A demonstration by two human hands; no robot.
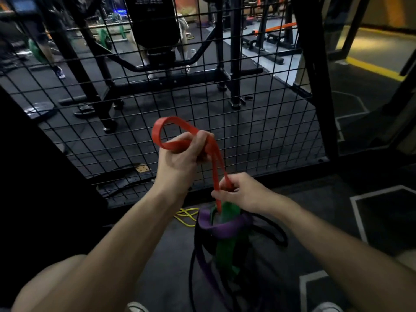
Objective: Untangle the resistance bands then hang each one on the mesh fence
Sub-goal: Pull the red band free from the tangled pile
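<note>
A yellow cord [185, 216] lies coiled on the dark floor just left of and below the grip. Beyond the grip, a black weight bench frame [157, 70] stands on rubber matting, with a green weight plate [104, 40] up to its left. A black sandal [84, 109] lies on the floor far left of the grip. Up and right, an orange bar [280, 27] crosses a rack, and a yellow floor stripe [373, 68] runs further right. 2 white shoe tips [137, 307] show below the grip at the bottom edge.
</note>
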